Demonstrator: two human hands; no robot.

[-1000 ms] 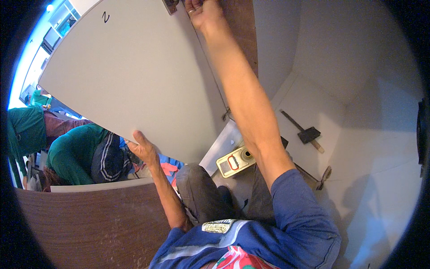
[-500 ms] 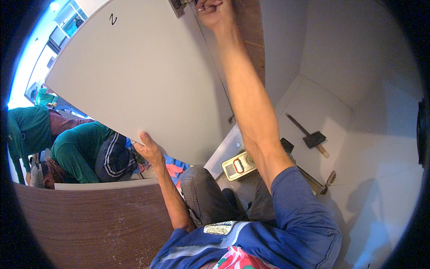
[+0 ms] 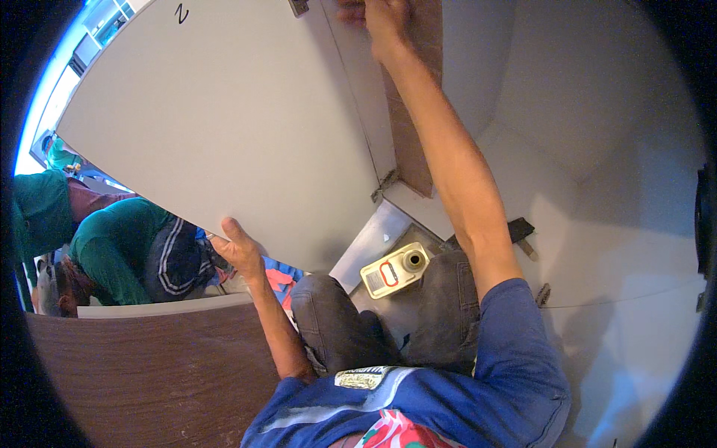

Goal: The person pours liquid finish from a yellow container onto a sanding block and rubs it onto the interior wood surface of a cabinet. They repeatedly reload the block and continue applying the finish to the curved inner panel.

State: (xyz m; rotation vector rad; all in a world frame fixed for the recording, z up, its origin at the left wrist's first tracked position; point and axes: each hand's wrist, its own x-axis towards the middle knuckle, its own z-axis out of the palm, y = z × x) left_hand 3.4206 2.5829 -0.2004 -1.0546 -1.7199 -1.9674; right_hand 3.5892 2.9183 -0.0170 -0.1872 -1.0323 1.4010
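Holding at the lower edge: the left hand has a firm grip on the white panel, its thumb lying on the face.
Panel look: large, flat and pale, smooth, with one small black handwritten mark near its upper left edge; a shadow lies along its right side.
Panel place: it stands tilted in front of the person, its lower corner close to the left knee.
Hinge: a small metal hinge sits at the panel's upper right part, cut by the top of the view.
Right hand: the right hand is raised near the top of the brown board, to the right of the hinge; its fingers are blurred, so I cannot tell if they hold something.
Container: a cream container with red handle marking and round dark mouth is just beside the right knee.
Changed since before: the right hand, earlier close at the hinge, is now apart from it; the container's mouth is uncovered, while the forearm hides most of the black-headed tool.
Unchanged: the left hand keeps its same place.
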